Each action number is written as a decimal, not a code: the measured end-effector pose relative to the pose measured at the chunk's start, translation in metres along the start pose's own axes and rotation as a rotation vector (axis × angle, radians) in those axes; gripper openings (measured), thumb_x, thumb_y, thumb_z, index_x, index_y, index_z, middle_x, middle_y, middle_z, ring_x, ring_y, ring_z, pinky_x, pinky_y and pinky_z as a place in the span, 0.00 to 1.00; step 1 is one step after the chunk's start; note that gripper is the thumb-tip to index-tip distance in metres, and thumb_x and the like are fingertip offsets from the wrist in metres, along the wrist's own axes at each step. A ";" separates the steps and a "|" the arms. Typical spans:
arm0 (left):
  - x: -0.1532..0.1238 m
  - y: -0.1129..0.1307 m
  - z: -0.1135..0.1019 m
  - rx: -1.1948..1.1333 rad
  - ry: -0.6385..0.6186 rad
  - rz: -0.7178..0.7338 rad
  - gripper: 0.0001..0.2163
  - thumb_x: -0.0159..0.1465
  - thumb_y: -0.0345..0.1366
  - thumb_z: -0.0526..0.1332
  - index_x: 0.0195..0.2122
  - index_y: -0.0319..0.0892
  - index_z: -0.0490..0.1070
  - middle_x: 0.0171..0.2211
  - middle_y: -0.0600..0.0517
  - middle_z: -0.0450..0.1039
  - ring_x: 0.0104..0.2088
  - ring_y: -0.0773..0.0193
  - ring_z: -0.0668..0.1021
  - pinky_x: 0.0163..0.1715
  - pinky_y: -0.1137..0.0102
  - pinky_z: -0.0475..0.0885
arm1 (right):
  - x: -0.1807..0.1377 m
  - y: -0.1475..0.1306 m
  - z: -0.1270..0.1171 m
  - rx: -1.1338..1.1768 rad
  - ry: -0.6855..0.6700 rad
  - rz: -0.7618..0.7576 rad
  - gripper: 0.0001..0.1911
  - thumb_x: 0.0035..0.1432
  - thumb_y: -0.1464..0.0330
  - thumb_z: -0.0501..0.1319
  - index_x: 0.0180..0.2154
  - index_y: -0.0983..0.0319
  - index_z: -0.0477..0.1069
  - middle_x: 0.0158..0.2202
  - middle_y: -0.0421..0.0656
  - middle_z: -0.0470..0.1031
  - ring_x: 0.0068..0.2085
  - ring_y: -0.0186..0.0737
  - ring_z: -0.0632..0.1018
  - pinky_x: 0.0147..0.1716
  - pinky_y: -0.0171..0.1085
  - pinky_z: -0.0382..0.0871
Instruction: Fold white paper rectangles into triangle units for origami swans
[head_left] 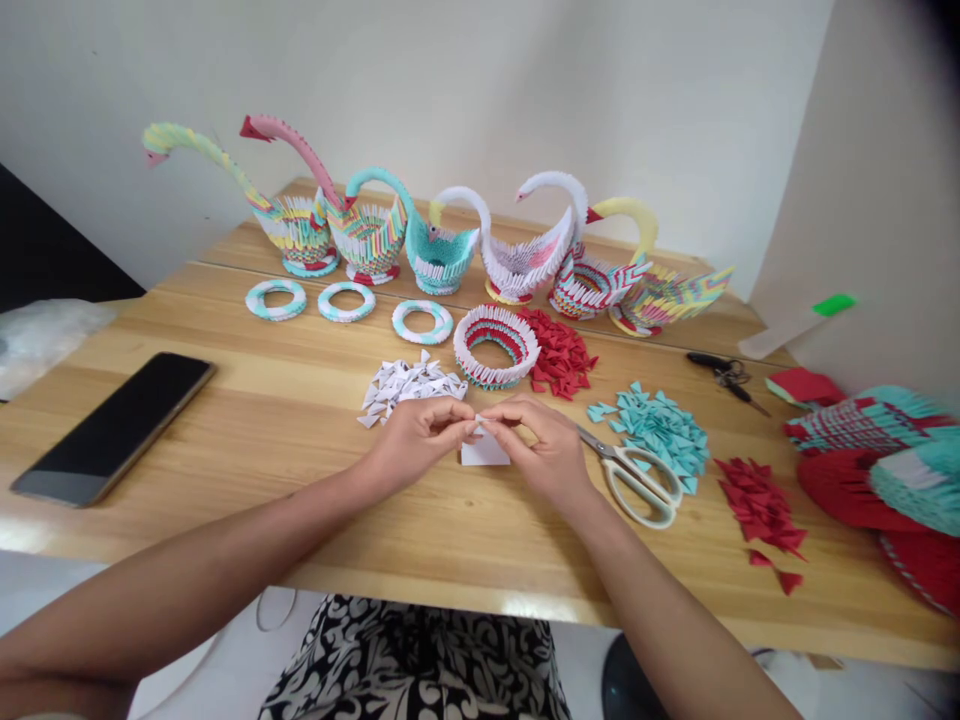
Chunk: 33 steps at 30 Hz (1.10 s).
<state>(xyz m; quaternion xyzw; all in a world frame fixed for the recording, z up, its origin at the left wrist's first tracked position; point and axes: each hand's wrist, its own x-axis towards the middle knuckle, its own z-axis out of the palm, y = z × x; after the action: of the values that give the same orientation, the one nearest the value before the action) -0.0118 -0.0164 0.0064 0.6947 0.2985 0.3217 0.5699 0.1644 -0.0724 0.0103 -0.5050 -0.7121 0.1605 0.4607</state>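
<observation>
My left hand [431, 430] and my right hand [544, 440] meet over the middle of the table. Thumbs and fingertips of both pinch a small piece of white paper, mostly hidden by the fingers. Below the fingertips shows a flat white paper [485, 452]; whether it joins the pinched piece I cannot tell. Behind my left hand lies a pile of folded white paper triangles [401, 385]. A ring-shaped bowl [496, 345] of white, red and teal folded pieces sits just beyond my hands. Scissors with cream handles [645, 485] rest beside my right hand.
Several paper swans [442, 255] line the back. Teal-and-white rings [346, 301] stand before them. Red [559, 350] and teal triangles [664, 430] lie in piles, with more red triangles [761, 505] at right. A phone [112, 425] lies left; a large red-teal paper model [877, 470] sits right.
</observation>
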 end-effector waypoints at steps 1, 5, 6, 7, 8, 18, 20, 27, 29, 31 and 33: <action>0.000 0.000 0.000 0.012 0.006 0.007 0.07 0.61 0.35 0.59 0.33 0.37 0.74 0.29 0.50 0.77 0.29 0.69 0.76 0.29 0.75 0.73 | 0.000 0.000 0.000 -0.006 0.005 0.004 0.04 0.61 0.70 0.61 0.37 0.59 0.75 0.34 0.41 0.78 0.35 0.37 0.77 0.36 0.36 0.69; 0.000 0.001 0.002 0.011 0.012 0.006 0.07 0.61 0.35 0.60 0.33 0.37 0.74 0.28 0.50 0.77 0.28 0.69 0.76 0.27 0.76 0.72 | -0.001 0.000 0.001 -0.028 0.053 0.008 0.05 0.61 0.70 0.61 0.37 0.58 0.76 0.34 0.41 0.78 0.34 0.37 0.77 0.36 0.36 0.70; -0.001 0.002 0.002 0.009 0.006 -0.001 0.07 0.60 0.35 0.60 0.33 0.37 0.75 0.28 0.50 0.77 0.27 0.70 0.75 0.27 0.76 0.72 | -0.002 -0.001 0.002 -0.028 0.061 0.008 0.04 0.61 0.70 0.61 0.37 0.58 0.76 0.33 0.41 0.78 0.34 0.37 0.77 0.35 0.36 0.70; -0.001 0.002 0.002 0.003 -0.002 -0.009 0.07 0.60 0.35 0.61 0.32 0.37 0.74 0.27 0.51 0.77 0.27 0.70 0.75 0.27 0.76 0.72 | -0.002 -0.001 0.002 -0.024 0.065 0.008 0.04 0.60 0.70 0.61 0.37 0.58 0.76 0.33 0.41 0.78 0.34 0.37 0.77 0.35 0.36 0.70; -0.001 0.003 0.002 -0.009 -0.011 -0.018 0.07 0.60 0.35 0.60 0.31 0.36 0.74 0.27 0.51 0.77 0.26 0.70 0.75 0.27 0.76 0.72 | -0.002 -0.001 0.003 -0.018 0.064 0.010 0.04 0.60 0.70 0.61 0.37 0.59 0.75 0.33 0.41 0.78 0.34 0.37 0.77 0.35 0.36 0.70; -0.004 0.004 0.000 0.320 0.005 0.109 0.09 0.61 0.33 0.57 0.26 0.37 0.73 0.21 0.54 0.72 0.23 0.71 0.71 0.25 0.76 0.65 | 0.000 -0.002 -0.001 -0.017 -0.055 0.024 0.04 0.60 0.70 0.62 0.39 0.59 0.75 0.33 0.41 0.77 0.33 0.36 0.75 0.34 0.35 0.68; -0.005 0.004 0.001 0.392 0.022 0.157 0.09 0.61 0.32 0.57 0.26 0.38 0.72 0.21 0.54 0.71 0.23 0.71 0.69 0.24 0.76 0.63 | 0.000 -0.004 -0.001 -0.027 -0.058 0.012 0.04 0.61 0.70 0.61 0.34 0.59 0.74 0.31 0.41 0.76 0.33 0.37 0.75 0.34 0.35 0.67; -0.004 0.003 0.005 0.244 -0.036 0.111 0.13 0.60 0.36 0.59 0.20 0.38 0.66 0.17 0.57 0.62 0.21 0.72 0.63 0.20 0.77 0.57 | -0.002 -0.012 0.004 0.045 0.011 0.076 0.06 0.62 0.70 0.58 0.31 0.59 0.71 0.29 0.39 0.74 0.30 0.35 0.73 0.33 0.34 0.67; -0.004 0.002 0.006 0.220 -0.035 0.095 0.13 0.60 0.37 0.58 0.20 0.38 0.66 0.17 0.57 0.61 0.20 0.73 0.63 0.20 0.77 0.56 | -0.003 -0.012 0.005 0.073 0.011 0.108 0.06 0.62 0.69 0.58 0.31 0.59 0.71 0.29 0.39 0.74 0.31 0.35 0.73 0.33 0.34 0.67; -0.004 0.002 0.006 0.227 -0.027 0.085 0.13 0.60 0.37 0.58 0.21 0.37 0.66 0.18 0.57 0.62 0.20 0.73 0.63 0.20 0.77 0.56 | -0.004 -0.011 0.006 0.112 0.010 0.146 0.06 0.62 0.68 0.58 0.32 0.60 0.71 0.29 0.39 0.74 0.31 0.35 0.73 0.33 0.34 0.67; -0.005 0.004 0.007 0.246 -0.028 0.086 0.13 0.60 0.37 0.58 0.20 0.37 0.65 0.18 0.57 0.61 0.20 0.72 0.62 0.21 0.77 0.56 | -0.005 -0.009 0.007 0.168 0.004 0.193 0.06 0.62 0.67 0.58 0.32 0.60 0.71 0.29 0.38 0.73 0.30 0.34 0.73 0.33 0.33 0.67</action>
<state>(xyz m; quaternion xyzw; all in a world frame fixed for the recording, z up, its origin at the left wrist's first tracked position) -0.0092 -0.0246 0.0087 0.7760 0.2977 0.2968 0.4701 0.1533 -0.0790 0.0104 -0.5311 -0.6434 0.2622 0.4850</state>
